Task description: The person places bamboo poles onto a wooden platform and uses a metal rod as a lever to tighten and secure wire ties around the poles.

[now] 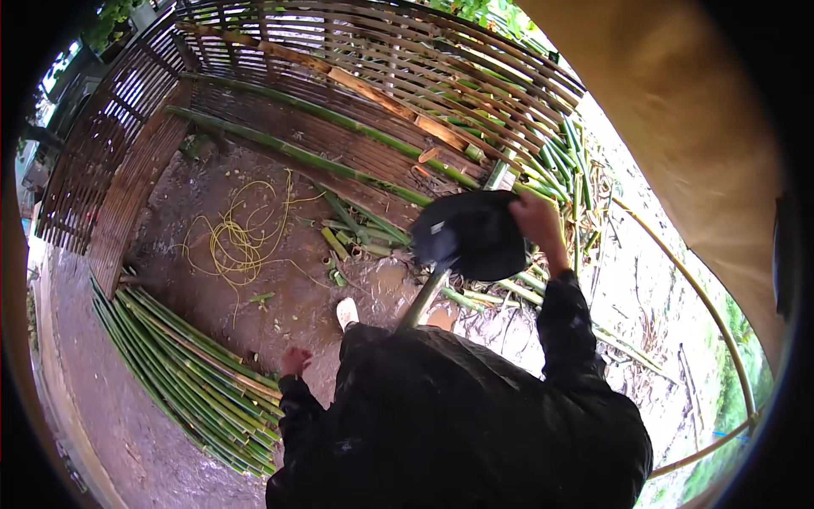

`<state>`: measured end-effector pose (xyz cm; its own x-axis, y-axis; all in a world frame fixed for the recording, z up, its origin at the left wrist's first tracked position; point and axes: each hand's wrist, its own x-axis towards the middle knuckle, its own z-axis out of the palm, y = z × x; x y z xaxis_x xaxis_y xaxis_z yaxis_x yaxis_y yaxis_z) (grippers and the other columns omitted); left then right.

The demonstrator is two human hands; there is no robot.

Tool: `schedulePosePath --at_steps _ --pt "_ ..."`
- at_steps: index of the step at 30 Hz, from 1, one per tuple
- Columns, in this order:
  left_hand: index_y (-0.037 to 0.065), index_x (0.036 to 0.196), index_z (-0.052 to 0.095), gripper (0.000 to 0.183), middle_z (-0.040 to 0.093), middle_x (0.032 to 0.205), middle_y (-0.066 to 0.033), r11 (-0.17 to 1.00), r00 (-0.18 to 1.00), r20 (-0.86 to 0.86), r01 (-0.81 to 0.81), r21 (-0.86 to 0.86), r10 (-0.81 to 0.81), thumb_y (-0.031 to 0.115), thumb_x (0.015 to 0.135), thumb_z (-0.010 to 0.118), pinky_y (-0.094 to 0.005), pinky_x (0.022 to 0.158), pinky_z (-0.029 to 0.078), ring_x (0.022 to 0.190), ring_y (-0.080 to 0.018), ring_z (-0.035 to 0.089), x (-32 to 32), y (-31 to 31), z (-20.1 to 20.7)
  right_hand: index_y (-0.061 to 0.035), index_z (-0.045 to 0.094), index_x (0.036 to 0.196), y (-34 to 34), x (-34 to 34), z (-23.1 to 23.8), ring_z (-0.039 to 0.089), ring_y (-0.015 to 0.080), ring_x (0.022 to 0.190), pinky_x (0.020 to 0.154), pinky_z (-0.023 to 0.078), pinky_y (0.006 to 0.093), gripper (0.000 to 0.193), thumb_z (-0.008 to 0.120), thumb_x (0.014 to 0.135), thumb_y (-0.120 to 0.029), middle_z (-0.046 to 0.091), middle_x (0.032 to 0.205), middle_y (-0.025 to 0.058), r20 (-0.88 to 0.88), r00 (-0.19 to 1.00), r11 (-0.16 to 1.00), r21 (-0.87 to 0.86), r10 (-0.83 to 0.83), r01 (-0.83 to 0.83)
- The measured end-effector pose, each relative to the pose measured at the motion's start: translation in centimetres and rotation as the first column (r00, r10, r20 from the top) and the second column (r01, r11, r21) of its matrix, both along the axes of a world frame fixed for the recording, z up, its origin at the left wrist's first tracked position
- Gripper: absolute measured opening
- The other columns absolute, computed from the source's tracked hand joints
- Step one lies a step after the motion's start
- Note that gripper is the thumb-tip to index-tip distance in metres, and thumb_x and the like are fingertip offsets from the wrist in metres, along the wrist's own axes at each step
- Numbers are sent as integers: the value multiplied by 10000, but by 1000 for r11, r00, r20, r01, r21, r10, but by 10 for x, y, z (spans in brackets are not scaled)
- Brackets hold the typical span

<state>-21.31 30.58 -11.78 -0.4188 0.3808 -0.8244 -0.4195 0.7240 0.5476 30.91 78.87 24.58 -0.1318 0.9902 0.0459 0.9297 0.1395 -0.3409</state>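
**Yard inventory: black cap in hand, bamboo stock all round**

1. Black cap (475,233). Held up over the muddy ground (280,297), near the foot of the woven bamboo fence. Looks soft, light and floppy, probably damp; it should fold rather than resist. Best taken at the brim or the rim edge, where the cloth is firmest.

2. Right hand (536,219). Raised on a dark wet sleeve, its grip pinching the cap's right edge, fingers curled over the cloth.

3. Left hand (295,360). Low beside the body, holding nothing; fingers seem curled in loosely, though the view is too small to be sure.

4. Pole (424,299). Grey-green, slanting up from the person's chest to beneath the cap; what holds it cannot be told.

5. Split green bamboo strips (186,373). A long bundle lying along the left edge of the ground, close to the left hand.

6. Yellow cord (237,242). Loose tangle on the mud at the middle; a snag for feet.

7. Woven bamboo fence (339,93). Curved panel across the far edge, with long green poles laid against it.

8. Bamboo offcuts (356,233). Scattered beneath the cap, with more green stalks (564,161) heaped to the right.
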Motion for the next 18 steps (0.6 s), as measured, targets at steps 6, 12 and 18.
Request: schedulePosePath --at_steps 6,12,18 --pt "86 1101 685 268 734 903 -78 970 979 -79 172 -170 -187 306 1017 555 -361 619 577 788 -204 730 2 -23 4 -15 623 1055 -60 153 49 662 416 798 719 468 525 287 530 989 -279 642 845 255 26 953 942 164 -302 294" --pt "76 988 722 254 741 874 -124 869 927 -14 347 -352 -375 289 955 588 -410 643 578 731 -243 729 15 -36 19 -5 612 1037 -65 107 78 648 464 805 714 467 557 331 505 1006 -317 673 954 275 125 920 895 312 -371 318" --pt "103 979 749 323 719 953 -200 891 835 -431 434 131 -343 389 912 617 -502 809 544 945 -411 686 7 10 -17 33 629 1019 -40 106 8 616 451 841 776 464 532 407 491 998 -349 654 921 275 -73 979 978 79 -190 195"
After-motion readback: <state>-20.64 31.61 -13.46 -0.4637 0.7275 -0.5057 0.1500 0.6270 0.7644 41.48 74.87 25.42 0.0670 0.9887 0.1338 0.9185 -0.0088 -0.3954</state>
